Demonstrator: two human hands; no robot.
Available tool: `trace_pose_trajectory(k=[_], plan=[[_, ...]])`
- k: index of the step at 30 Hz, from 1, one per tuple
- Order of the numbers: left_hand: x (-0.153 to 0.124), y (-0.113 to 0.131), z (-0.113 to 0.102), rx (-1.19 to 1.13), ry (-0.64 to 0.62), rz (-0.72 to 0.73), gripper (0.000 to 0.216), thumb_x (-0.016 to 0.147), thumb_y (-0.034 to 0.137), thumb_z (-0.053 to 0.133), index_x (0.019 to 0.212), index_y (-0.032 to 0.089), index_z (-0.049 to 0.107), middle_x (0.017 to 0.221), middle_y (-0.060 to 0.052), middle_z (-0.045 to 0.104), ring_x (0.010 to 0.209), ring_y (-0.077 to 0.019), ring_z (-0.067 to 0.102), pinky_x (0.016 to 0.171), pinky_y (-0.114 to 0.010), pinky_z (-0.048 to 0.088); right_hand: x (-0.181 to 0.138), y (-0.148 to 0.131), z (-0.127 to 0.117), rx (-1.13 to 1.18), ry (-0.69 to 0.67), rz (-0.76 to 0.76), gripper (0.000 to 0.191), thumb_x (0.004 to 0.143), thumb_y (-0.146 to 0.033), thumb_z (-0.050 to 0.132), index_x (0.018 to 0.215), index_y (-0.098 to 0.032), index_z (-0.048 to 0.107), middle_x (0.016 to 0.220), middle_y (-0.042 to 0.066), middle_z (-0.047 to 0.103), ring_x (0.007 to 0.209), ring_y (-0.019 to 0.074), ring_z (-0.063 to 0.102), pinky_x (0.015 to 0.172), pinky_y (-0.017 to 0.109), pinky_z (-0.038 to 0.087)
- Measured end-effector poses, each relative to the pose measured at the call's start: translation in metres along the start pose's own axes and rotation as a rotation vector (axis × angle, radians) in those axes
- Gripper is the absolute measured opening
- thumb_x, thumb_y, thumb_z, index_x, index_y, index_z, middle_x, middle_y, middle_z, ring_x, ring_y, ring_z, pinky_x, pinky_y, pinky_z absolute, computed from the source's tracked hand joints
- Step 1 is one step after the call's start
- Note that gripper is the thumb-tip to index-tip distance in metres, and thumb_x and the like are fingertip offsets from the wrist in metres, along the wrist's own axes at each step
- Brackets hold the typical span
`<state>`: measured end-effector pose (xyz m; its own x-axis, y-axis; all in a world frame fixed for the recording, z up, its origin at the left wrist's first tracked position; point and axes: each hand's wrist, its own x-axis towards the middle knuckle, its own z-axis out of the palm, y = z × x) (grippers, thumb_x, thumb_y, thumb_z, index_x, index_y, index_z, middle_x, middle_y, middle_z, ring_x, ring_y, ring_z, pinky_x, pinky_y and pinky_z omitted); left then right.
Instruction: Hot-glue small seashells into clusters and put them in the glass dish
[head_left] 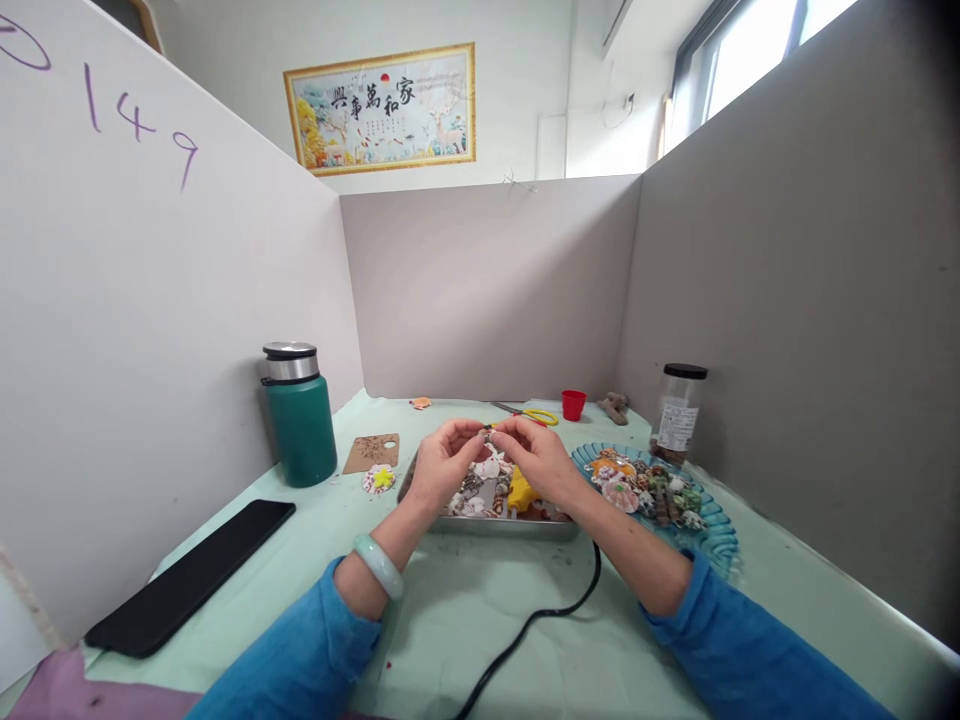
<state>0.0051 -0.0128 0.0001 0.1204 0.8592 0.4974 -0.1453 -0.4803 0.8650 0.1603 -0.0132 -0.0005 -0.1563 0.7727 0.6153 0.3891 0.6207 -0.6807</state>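
Head view (only view).

My left hand and my right hand are both raised over the metal tray, and the fingertips meet in the middle. Between them is a small piece. Thumb and forefinger of each hand are pinched onto it, one hand from each side. The piece is too small to identify; it looks dark. It hangs in the air above the tray's far half, touching only my fingers.

The tray is shallow steel, at table centre straight ahead of me. It holds loose shells and a yellow lump, which is partly hidden behind my right hand. There is a pale bangle on my left wrist and blue sleeves on both arms.

Right of the tray, just beside it, is a blue glass plate loaded with more patterned shells. Behind the plate, near the right partition, a jar with a black lid stands upright.

At the far edge of the table are a red cup and yellow-handled scissors lying flat, near each other.

On the left, a green flask stands upright close to the left partition. A brown card and a single shell with a yellow centre lie between the flask and the tray. A black phone lies flat near the left edge, well apart from the tray.

A black cable runs from the tray's near right corner across the green table cover toward me.
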Motion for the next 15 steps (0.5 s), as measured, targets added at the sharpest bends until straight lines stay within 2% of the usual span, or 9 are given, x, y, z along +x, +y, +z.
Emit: trace_pose_trajectory(k=[8,15], plan=[[-0.0009,0.0007,-0.0022,-0.060,-0.048,-0.160,0.040,0.069,0.034,0.068,0.100,0.013,0.056,0.061,0.000,0.063,0.055,-0.0124,0.061,0.057,-0.025,0.049,0.0021,0.0027,-0.0013,0.022,-0.097,0.076,0.032,0.084,-0.046,0.045,0.068,-0.019,0.051,0.058,-0.003,0.049,0.053,0.0108,0.047,0.051,0.023,0.038],[0.0012,-0.0049,-0.0038,-0.122,-0.104,-0.251,0.029,0.071,0.034,0.067,0.088,0.011,0.061,0.063,-0.003,0.064,0.056,-0.0121,0.061,0.058,-0.025,0.051,0.0025,0.0063,-0.0007,-0.023,-0.101,0.123,0.038,0.084,-0.052,0.044,0.068,-0.019,0.051,0.056,-0.003,0.051,0.049,0.0112,0.048,0.048,0.024,0.037]])
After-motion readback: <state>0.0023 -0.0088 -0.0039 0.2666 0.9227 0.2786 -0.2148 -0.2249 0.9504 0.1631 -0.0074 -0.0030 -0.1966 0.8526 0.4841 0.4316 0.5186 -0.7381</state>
